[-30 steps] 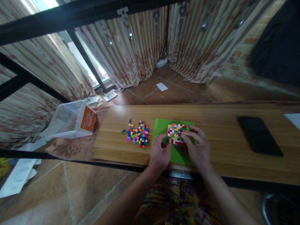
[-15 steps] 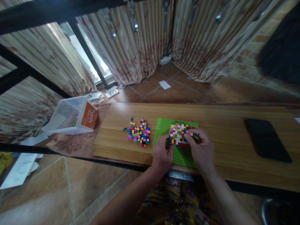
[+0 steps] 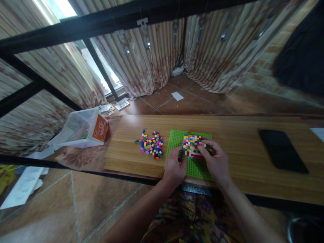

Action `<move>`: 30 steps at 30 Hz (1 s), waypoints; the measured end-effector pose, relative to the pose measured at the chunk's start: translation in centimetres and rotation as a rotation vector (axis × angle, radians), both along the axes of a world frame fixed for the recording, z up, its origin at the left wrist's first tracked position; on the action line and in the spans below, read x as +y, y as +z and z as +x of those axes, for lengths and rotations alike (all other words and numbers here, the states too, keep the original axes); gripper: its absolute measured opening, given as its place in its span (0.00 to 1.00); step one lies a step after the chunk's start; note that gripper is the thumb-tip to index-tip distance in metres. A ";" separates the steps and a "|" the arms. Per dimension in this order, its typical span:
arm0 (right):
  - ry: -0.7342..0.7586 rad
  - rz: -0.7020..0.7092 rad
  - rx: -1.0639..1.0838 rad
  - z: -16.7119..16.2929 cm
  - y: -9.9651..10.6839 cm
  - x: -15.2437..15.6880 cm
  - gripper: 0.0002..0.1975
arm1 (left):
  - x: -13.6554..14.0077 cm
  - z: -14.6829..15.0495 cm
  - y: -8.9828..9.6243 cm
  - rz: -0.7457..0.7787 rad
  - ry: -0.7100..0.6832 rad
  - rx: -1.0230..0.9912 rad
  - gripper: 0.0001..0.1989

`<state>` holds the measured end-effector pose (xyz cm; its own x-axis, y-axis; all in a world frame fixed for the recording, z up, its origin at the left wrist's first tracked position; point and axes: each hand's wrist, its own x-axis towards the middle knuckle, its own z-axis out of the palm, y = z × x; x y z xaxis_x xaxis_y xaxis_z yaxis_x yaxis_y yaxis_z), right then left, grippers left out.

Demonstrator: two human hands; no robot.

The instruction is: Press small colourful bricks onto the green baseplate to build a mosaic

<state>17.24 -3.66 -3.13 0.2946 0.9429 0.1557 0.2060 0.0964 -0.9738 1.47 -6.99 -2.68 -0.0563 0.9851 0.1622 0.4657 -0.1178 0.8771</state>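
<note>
A block of small multicoloured toy bricks (image 3: 191, 141), packed in rows, lies over the green studded baseplate (image 3: 196, 170). My left hand (image 3: 175, 167) is closed at the block's lower left corner, thumb and fingers against its edge. My right hand (image 3: 217, 160) grips the right side, thumb on top and fingers along the far right corner. Whether a single loose brick sits between the right fingertips is too small to tell. To the left of the baseplate, a pile of loose coloured bricks (image 3: 153, 145) is spread on the wooden table (image 3: 243, 135).
A black phone or tablet (image 3: 282, 151) lies on the right of the table. At the left stands a clear plastic box (image 3: 81, 130) with an orange label. A dark metal bar (image 3: 101, 27) crosses above, before striped curtains (image 3: 162, 57). Paper (image 3: 177, 96) lies on the floor.
The camera view has shifted slightly, so more of the upper bar shows. Both hands stay at the block with almost the same grip; the right thumb has moved only a little.
</note>
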 end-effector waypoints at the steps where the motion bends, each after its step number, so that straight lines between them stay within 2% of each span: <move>1: -0.010 -0.002 0.028 0.2 0.1 -0.2 0.16 | -0.2 -0.2 0.1 -0.009 -0.004 -0.011 0.20; 4: -0.131 0.022 0.018 1.2 0.1 -1.1 0.17 | -0.9 -1.5 0.4 -0.046 0.016 -0.043 0.18; 7: -0.270 0.036 -0.116 3.0 -0.6 -2.2 0.15 | -1.8 -3.5 0.3 -0.065 0.071 -0.070 0.14; 12: -0.275 0.048 -0.308 5.4 -2.4 -3.5 0.15 | -2.2 -7.9 0.1 -0.030 0.254 -0.037 0.07; 17: -0.206 -0.011 -0.394 5.2 -1.9 -3.8 0.16 | -1.9 -11.7 0.4 -0.072 0.461 0.149 0.05; 21: -0.190 -0.040 -0.405 4.9 -1.3 -3.8 0.17 | -1.7 -12.6 0.7 -0.077 0.420 0.300 0.07; 26: -0.197 -0.040 -0.411 4.9 -1.3 -3.9 0.17 | -1.4 -11.9 0.7 -0.084 0.323 0.498 0.12; 30: -0.180 -0.037 -0.411 4.9 -1.4 -3.9 0.15 | -1.1 -11.7 0.7 -0.083 0.279 0.548 0.11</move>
<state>22.13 -7.54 -4.57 0.3753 0.8893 0.2614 0.5867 -0.0095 -0.8098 -10.21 -8.10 -1.97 -0.2441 0.9557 0.1644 0.8545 0.1318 0.5025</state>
